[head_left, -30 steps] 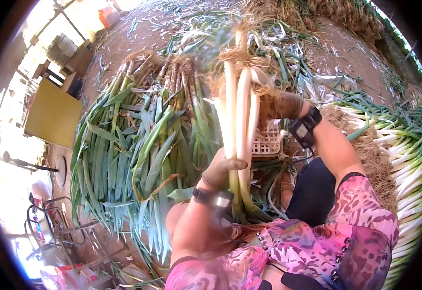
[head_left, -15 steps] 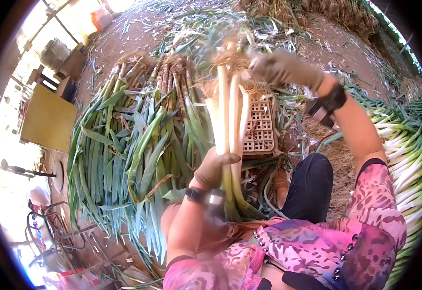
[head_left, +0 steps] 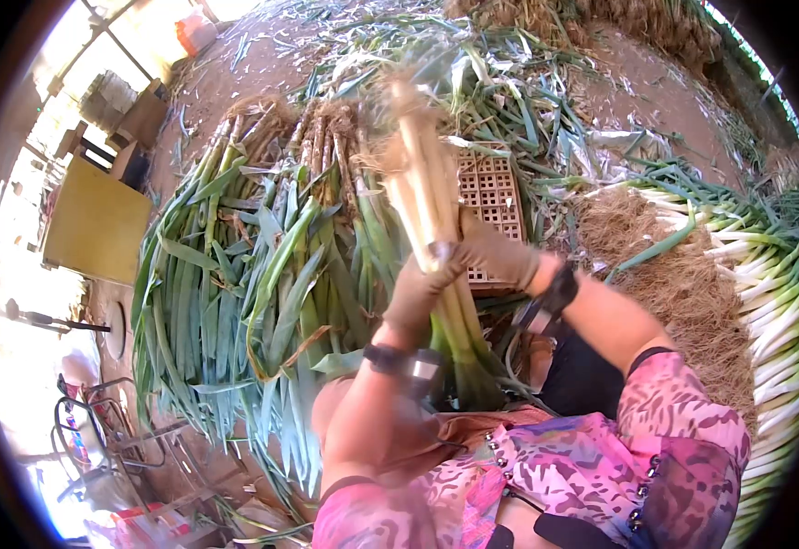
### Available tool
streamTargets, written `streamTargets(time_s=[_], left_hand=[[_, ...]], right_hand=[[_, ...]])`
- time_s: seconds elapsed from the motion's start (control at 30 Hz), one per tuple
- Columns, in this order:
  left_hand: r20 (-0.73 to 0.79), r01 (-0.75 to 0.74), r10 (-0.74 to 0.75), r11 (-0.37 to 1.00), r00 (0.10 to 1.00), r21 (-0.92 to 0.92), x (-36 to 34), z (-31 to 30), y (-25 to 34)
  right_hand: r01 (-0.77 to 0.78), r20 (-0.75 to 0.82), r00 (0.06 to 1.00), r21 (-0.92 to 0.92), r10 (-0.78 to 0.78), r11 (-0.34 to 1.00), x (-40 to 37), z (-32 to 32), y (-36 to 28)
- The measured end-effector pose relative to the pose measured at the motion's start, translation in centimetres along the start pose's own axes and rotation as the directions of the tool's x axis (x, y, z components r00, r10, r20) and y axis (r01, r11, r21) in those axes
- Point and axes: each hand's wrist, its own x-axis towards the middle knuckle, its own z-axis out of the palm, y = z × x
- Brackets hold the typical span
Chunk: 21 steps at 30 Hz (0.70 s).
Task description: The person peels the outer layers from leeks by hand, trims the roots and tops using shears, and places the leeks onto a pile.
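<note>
A bunch of long green onions (head_left: 431, 183) stands tilted in front of me, its roots blurred at the top and its green leaves down by my lap. My gloved left hand (head_left: 421, 291) is wrapped round the stalks at mid-length. Right beside it, my gloved right hand (head_left: 496, 249) touches the same stalks from the right; its fingertips are partly hidden and blurred, close to a small shiny spot at the stalks. Behind the bunch lies a plastic crate (head_left: 493, 197).
Untrimmed onions (head_left: 244, 265) lie in a broad pile at the left. Cleaned onions (head_left: 770, 320) form a row at the right, beside a heap of roots (head_left: 669, 284). Leaf scraps (head_left: 518, 101) litter the ground ahead. A yellow board (head_left: 96, 224) stands at the far left.
My right hand has come down from the root ends to the stalks beside my left hand. The bunch has tilted to the left and its stalks are closer together.
</note>
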Motion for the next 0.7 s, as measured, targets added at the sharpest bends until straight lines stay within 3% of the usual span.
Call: streamTargets(time_s=[0.03,0.13,0.17,0.27,0.3,0.4,0.43,0.53,0.57,0.63,0.7], left_hand=[[-0.007,-0.010,0.010,1.000,1.000,0.010,-0.2,0.2,-0.3],[-0.012,0.030,-0.030,1.000,0.999,0.009,-0.3,-0.3,-0.3],[-0.008,0.050,-0.050,0.999,0.999,0.004,-0.1,-0.6,-0.2],[-0.006,-0.003,0.002,0.999,1.000,-0.036,-0.3,-1.7,-0.6],[-0.033,0.003,-0.007,0.995,0.999,-0.104,-0.6,-0.6,0.7],[0.051,0.105,-0.105,0.994,0.993,-0.005,0.8,-2.0,-1.0],[0.030,0.046,-0.045,0.998,0.999,-0.035,0.6,-1.3,-1.3],[-0.082,0.024,-0.013,0.989,0.997,0.144,0.2,-0.9,-1.3],[-0.111,0.049,-0.033,0.989,0.993,0.140,0.1,-1.0,-1.1],[-0.172,0.102,-0.080,0.986,0.982,0.129,0.0,-1.4,-0.6],[-0.141,0.115,-0.092,0.980,0.986,0.164,0.1,-1.8,-0.3]], right_hand=[[-0.086,-0.069,0.993,0.093,0.093,0.992,-1.3,2.7,1.3],[-0.165,-0.131,0.974,0.160,0.186,0.973,-0.7,1.9,1.5],[0.033,-0.222,0.975,0.086,-0.013,0.996,-0.3,1.6,2.1],[-0.071,-0.231,0.945,0.541,0.230,0.838,-0.3,-0.9,1.6],[-0.061,-0.150,0.965,0.664,0.213,0.745,-0.6,-1.4,0.7],[-0.159,-0.067,0.983,0.128,0.168,0.979,-1.5,-1.8,1.0],[-0.167,-0.101,0.978,0.134,0.181,0.977,-1.6,-1.6,0.9],[-0.202,-0.191,0.954,0.155,0.230,0.967,-1.8,-0.1,0.8],[-0.105,-0.233,0.956,0.286,0.176,0.953,-1.9,0.1,0.5],[-0.174,-0.195,0.945,0.380,0.263,0.908,-1.5,-1.3,1.2],[-0.180,-0.189,0.938,0.454,0.292,0.872,-1.3,-2.1,0.8]])
